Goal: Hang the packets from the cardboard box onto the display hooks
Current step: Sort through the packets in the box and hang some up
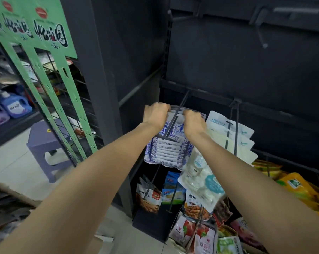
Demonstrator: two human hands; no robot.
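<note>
Both my hands reach to a dark display hook (180, 107) on the black rack. My left hand (155, 114) grips the left top edge of a blue-and-white packet (173, 128), and my right hand (194, 121) grips its right top edge. The hook's wires run between my hands and over the packet. A stack of several like packets (166, 153) hangs on the same hook in front of it. A clear packet of white pieces (201, 180) hangs below my right forearm. The cardboard box (12, 208) shows dimly at the lower left.
White pouches (234, 132) hang on the neighbouring hook to the right. Snack bags (149, 197) fill lower hooks, yellow bags (298, 187) lie at the right. Empty hooks (261, 36) stick out above. A green sign rack (50, 74) and a purple stool (45, 138) stand left.
</note>
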